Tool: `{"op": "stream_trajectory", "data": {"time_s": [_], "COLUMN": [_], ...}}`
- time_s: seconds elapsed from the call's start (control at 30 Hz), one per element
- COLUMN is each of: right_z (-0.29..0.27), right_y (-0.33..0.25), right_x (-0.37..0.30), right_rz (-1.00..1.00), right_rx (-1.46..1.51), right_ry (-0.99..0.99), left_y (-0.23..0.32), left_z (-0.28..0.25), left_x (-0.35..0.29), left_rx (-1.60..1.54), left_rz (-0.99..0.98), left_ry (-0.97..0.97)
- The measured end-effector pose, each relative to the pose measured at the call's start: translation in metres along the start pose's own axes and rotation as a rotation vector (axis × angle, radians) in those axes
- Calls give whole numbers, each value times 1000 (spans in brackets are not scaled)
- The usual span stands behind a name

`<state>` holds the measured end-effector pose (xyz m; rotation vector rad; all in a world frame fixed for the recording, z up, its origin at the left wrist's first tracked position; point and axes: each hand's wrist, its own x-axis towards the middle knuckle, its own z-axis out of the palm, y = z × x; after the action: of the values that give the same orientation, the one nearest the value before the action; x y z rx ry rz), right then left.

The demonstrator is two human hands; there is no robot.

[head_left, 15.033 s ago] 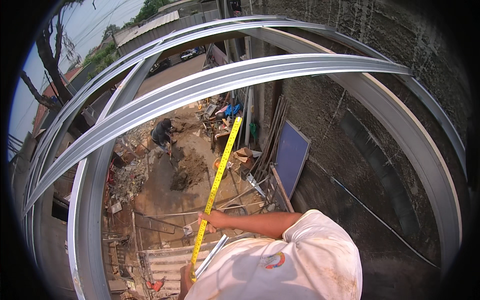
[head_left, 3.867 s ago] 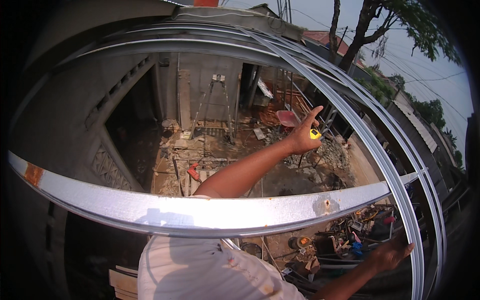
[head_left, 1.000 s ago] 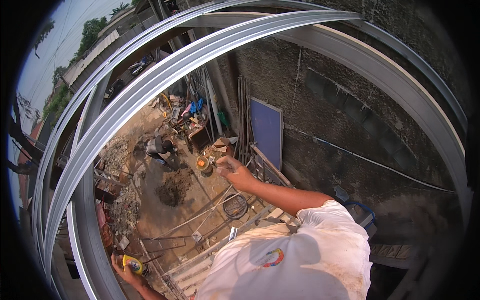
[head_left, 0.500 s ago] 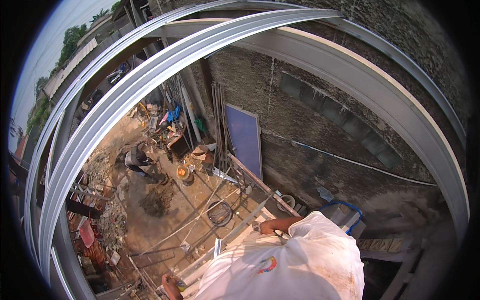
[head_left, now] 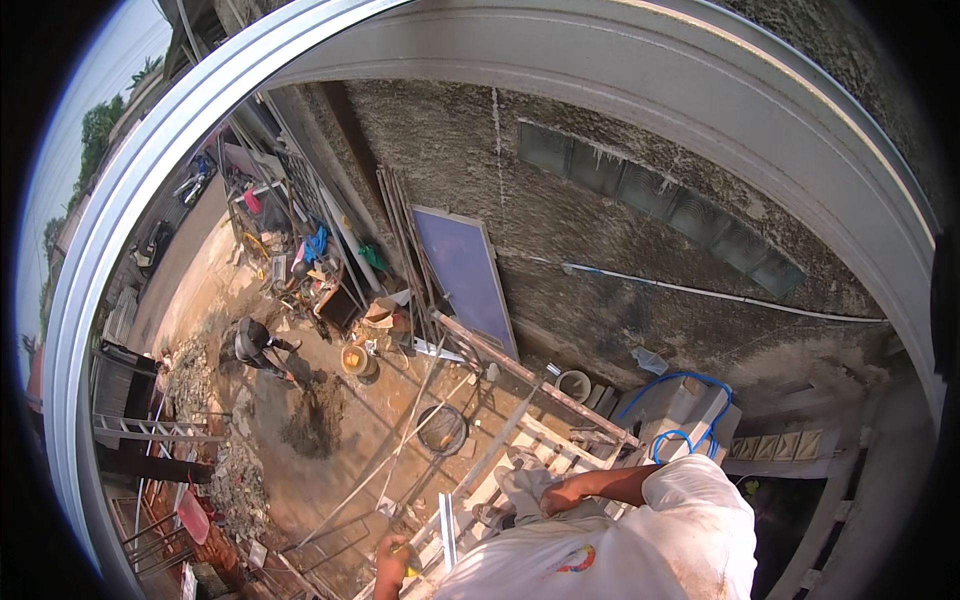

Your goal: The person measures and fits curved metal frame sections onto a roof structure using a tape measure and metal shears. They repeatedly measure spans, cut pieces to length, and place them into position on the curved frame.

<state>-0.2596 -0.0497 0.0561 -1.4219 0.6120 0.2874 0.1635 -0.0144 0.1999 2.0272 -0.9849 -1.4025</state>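
Observation:
My left hand (head_left: 393, 560) is at the lower edge, closed round a small yellow object (head_left: 408, 560) whose kind I cannot make out. Beside it, a shiny metal channel (head_left: 447, 530) stands out in front of my white shirt (head_left: 640, 540). My right hand (head_left: 563, 496) rests by my grey trouser leg (head_left: 528, 488), its fingers too small and shaded to read. Wooden slats of a scaffold (head_left: 560, 440) lie below me. Overhead, a ribbed silver metal profile (head_left: 130, 195) and a wide grey beam (head_left: 640, 60) curve across the view.
Far below, a person (head_left: 258, 345) bends over a dark heap (head_left: 312, 415) near a yellowish bucket (head_left: 354, 360). A coiled black hose or cable (head_left: 441, 430) lies on the ground. Along the rough wall (head_left: 440, 140) are a blue panel (head_left: 462, 270) and a blue hose (head_left: 690, 380).
My view has shifted closer to the overhead metal. Both hands sit further right in the picture, the right one lower and by my leg. The person below has changed posture.

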Motion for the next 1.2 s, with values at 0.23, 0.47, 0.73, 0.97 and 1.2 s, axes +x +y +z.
{"op": "stream_trajectory", "data": {"time_s": [0.23, 0.47, 0.73, 0.97, 1.2], "right_z": [69, 68, 44, 0, -5], "right_y": [-6, -46, 1, 39, 114], "right_x": [-5, -35, 15, 52, 20], "right_rz": [33, 93, 289, 555, 682], "right_rx": [90, 213, 118, -12, -48], "right_ry": [62, -46, 528, 454, 476], "left_y": [-19, -32, -170, -325, -448], "left_z": [0, 27, 54, 87, 151], "left_x": [76, 108, 128, 109, 111], "left_rx": [174, 153, 226, 237, 199], "left_rz": [-40, -18, -171, -373, -444], "left_ry": [-238, -381, -327, -181, 46]}}
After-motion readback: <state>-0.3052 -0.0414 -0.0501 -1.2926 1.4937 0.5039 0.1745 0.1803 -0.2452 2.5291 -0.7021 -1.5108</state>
